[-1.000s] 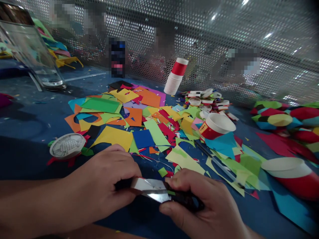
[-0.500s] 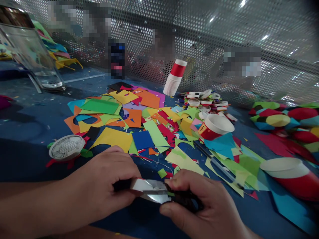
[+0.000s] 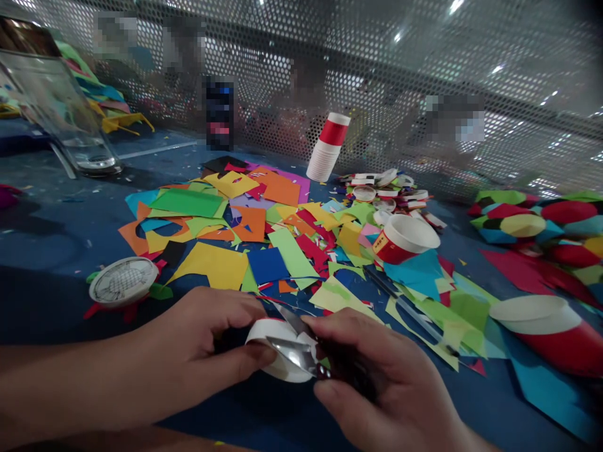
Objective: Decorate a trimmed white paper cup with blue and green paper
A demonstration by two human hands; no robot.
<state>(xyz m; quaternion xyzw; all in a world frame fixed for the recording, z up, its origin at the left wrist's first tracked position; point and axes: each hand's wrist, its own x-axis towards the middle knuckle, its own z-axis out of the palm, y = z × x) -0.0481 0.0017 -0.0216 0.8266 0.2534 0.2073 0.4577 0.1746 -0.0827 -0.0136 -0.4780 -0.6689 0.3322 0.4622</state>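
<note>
My left hand (image 3: 202, 342) pinches the edge of a white paper cup base (image 3: 288, 371), a shallow round piece with a thin red line along its rim. In my right hand (image 3: 391, 376) is a pair of scissors (image 3: 293, 353), their dark handles mostly covered by my fingers. The blades are apart and point left, with the cup base's rim between or close against them; exactly how they meet is hard to see. Left of my hands lies a paper turtle (image 3: 123, 281) with a line-drawn white shell and red and green paper parts.
Coloured paper scraps (image 3: 211, 260) spread beyond my hands. A pen (image 3: 419, 320) lies right. One red-and-white cup (image 3: 405, 242) leans on scraps; another cup (image 3: 546, 339) lies near the right edge. Behind stand a cup stack (image 3: 327, 150), a glass bottle (image 3: 75, 107) and a perforated metal screen (image 3: 264, 63).
The scissor blades have spread from nearly closed. The cup base has tilted so more of its round white face shows. My left thumb has stretched along its edge.
</note>
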